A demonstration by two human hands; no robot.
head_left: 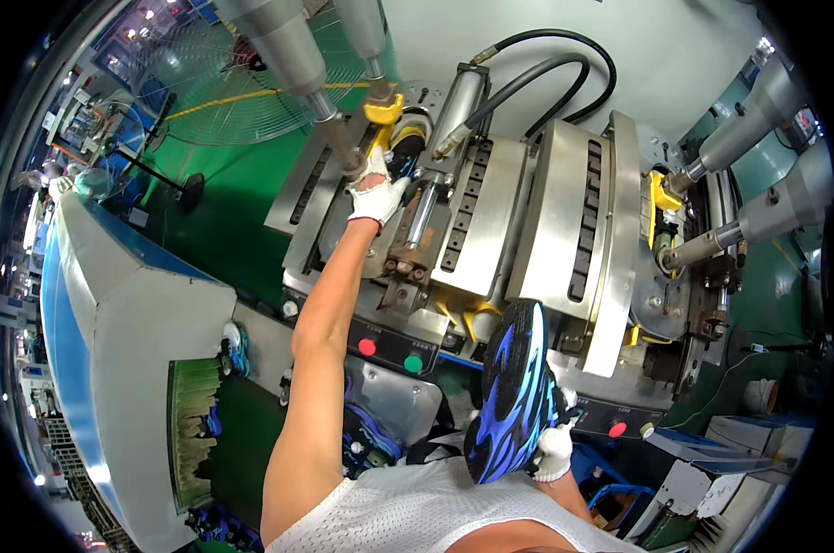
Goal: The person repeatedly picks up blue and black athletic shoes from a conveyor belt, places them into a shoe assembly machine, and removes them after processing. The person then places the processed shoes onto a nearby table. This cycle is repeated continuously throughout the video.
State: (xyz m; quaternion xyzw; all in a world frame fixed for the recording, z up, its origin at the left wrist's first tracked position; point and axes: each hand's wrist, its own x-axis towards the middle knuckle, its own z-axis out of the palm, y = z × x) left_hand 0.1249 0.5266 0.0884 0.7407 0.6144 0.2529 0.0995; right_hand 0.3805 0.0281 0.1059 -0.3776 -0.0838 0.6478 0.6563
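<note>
My left hand [377,195], in a white glove, reaches far forward to the left station of a metal machine [486,207]. Its fingers and thumb lie around the near end of a dark shoe [404,158] with blue marks, which sits beneath a yellow pad [384,109]. Part of that shoe is hidden by the glove and the pad. Close to my body, my right hand [554,452], gloved too, grips another shoe [512,396] at its side. This one stands nearly upright, its black, blue and purple patterned sole turned toward the left.
Thick metal cylinders [283,51] hang over the left station, and more cylinders [776,198] slant in at the right. Red [367,347] and green [414,364] buttons line the front panel. Several blue shoes [369,433] lie below at left, beside a white housing with a brush curtain [194,433].
</note>
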